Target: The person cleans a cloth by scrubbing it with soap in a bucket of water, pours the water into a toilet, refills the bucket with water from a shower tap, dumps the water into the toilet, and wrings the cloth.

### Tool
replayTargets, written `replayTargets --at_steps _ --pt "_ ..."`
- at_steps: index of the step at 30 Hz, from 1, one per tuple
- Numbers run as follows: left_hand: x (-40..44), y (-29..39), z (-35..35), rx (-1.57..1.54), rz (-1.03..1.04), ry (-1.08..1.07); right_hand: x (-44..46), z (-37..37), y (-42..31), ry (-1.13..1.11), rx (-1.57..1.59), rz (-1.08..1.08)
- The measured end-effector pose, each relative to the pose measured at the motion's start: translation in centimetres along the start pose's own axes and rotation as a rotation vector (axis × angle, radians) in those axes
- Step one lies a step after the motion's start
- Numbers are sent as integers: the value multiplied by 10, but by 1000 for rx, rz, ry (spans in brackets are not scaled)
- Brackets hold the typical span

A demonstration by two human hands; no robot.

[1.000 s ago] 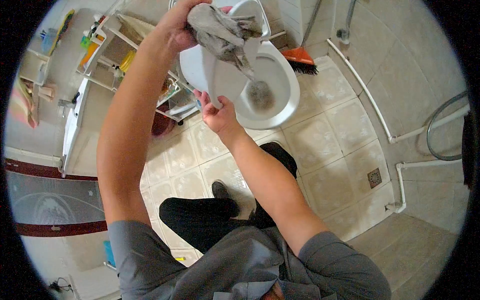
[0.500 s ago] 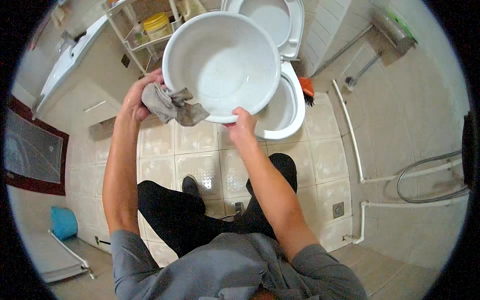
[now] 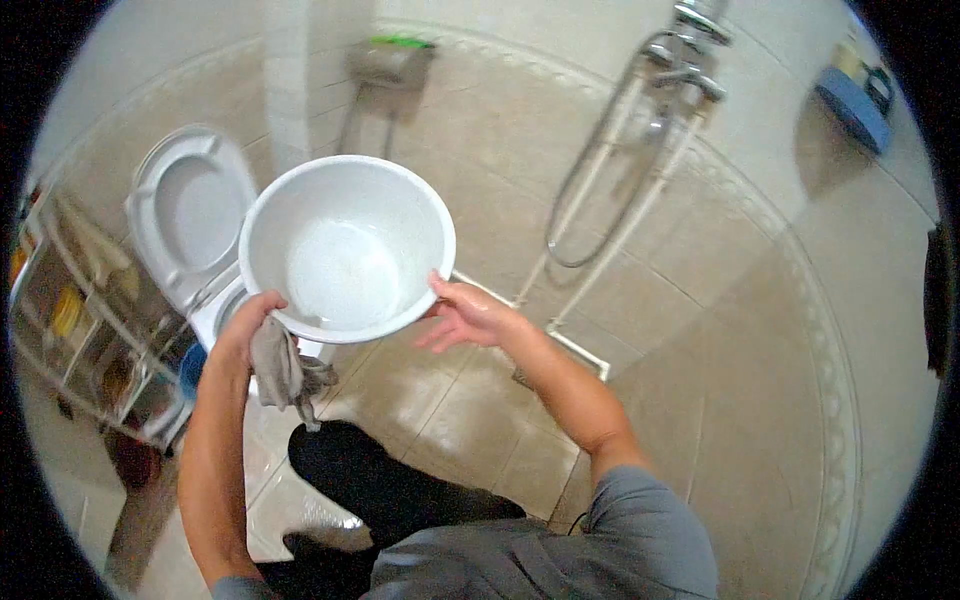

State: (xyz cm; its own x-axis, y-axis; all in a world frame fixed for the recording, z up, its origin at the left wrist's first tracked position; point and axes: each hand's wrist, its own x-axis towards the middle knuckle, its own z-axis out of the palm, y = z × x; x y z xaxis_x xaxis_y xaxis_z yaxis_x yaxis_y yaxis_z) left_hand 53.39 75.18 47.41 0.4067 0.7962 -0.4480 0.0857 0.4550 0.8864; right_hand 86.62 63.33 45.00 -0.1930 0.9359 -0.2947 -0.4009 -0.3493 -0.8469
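Observation:
A white plastic basin [image 3: 345, 270] is held up in front of me, tilted so that its inside faces me. My left hand [image 3: 252, 325] grips its lower left rim, and a damp-looking grey rag [image 3: 280, 365] hangs from the same hand. On the lower right rim my right hand [image 3: 470, 315] has its thumb over the edge and its fingers beneath, partly spread. Behind the basin stands a white toilet [image 3: 200, 205] with its lid raised; the basin hides part of the bowl.
A shelf rack [image 3: 90, 310] stands at the left. White pipes [image 3: 630, 235], a grey shower hose [image 3: 590, 185] and a chrome tap [image 3: 690, 50] are on the right wall. A blue corner shelf [image 3: 853, 108] holds bottles. The tiled floor [image 3: 440, 410] looks wet.
My view and body have turned right, toward the shower wall, and the basin has come along, away from over the toilet bowl. My right hand has moved to the basin's right side.

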Motion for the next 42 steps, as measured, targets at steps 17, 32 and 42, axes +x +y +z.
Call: replayTargets --at_steps 17,32,42 --pt "74 -155 286 -340 -280 -340 -112 -61 -372 849 182 -645" --pt "73 -144 300 -304 -319 -362 -137 -85 -343 725 -179 -843" --pt "71 -145 298 -318 -312 -400 -153 -99 -291 817 -721 -892"
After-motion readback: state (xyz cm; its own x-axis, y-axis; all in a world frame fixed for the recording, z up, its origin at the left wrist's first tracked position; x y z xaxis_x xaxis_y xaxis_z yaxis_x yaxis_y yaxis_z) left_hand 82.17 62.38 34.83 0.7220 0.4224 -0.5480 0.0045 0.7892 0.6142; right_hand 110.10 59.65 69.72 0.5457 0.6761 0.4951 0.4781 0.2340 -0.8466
